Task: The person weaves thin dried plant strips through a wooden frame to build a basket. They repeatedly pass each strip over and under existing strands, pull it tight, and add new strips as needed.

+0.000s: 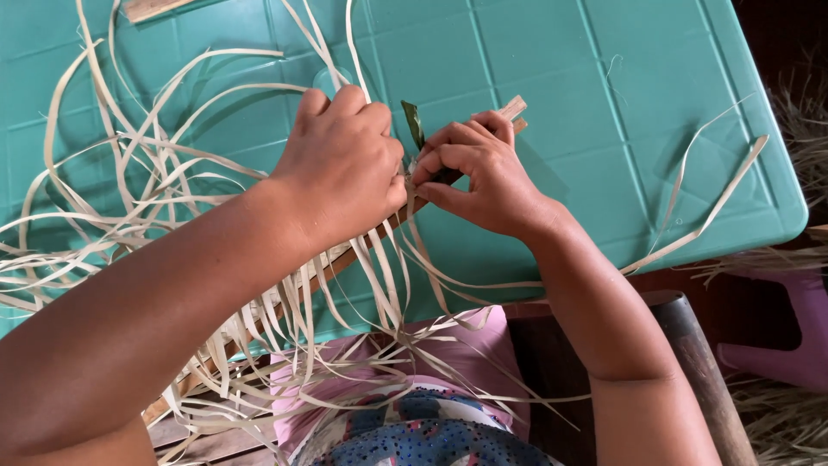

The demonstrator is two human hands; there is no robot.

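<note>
A long wooden slat (514,110) lies slantwise across the teal plastic table (604,78), with many pale dried leaf strips (129,198) hung over it and trailing off both sides. My left hand (341,164) is closed over the slat and strips near its upper end. My right hand (479,173) pinches the strips right beside it, fingertips almost touching the left hand. A short dark green leaf piece (413,123) sticks up between the two hands.
More strips hang over the table's near edge onto my lap, which is covered in pink and blue patterned cloth (423,423). A dark wooden post (699,362) and a purple plastic object (798,336) stand at the right. Loose strips (716,198) lie on the table's right side.
</note>
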